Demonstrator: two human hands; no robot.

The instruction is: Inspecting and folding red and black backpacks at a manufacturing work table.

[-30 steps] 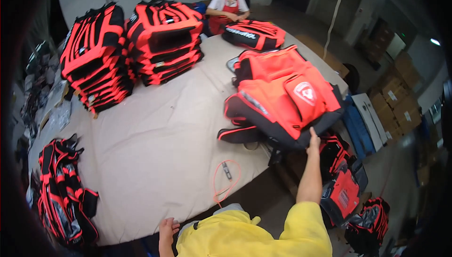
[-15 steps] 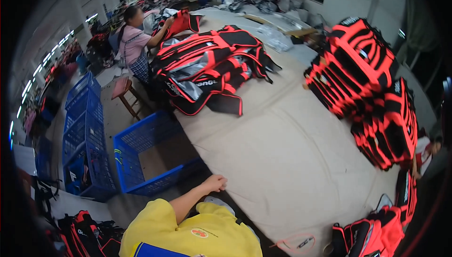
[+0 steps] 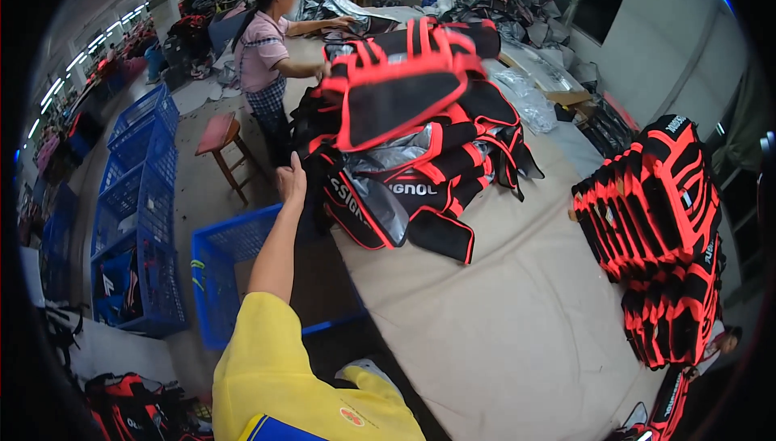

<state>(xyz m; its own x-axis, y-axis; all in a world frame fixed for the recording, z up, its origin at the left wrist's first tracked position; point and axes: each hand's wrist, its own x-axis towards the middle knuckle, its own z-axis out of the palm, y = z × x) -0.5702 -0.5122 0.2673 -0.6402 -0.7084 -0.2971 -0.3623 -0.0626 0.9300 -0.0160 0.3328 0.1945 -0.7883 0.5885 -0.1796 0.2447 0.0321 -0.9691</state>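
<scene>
My left hand (image 3: 293, 182), at the end of a bare forearm and yellow sleeve, reaches forward past the table's left edge. Its fingers look partly spread, with nothing in them. Just right of it lies a loose pile of black and red bags (image 3: 380, 190) with grey lining. On top, a black bag with bright red edging (image 3: 404, 105) is blurred by motion. A co-worker's hand (image 3: 322, 71) is at that bag's left side, while the other arm stretches farther back. My right hand is out of view.
A blue plastic crate (image 3: 212, 312) stands on the floor below my arm, with more blue crates (image 3: 137, 198) at left. A wooden stool (image 3: 218, 134) is near the co-worker. Neat stacks of bags (image 3: 655, 206) stand along the right of the cloth-covered table (image 3: 501, 328).
My left hand has left the table edge and stretched forward to beside the pile. The co-worker has moved a bag onto the pile's top. The view has shifted.
</scene>
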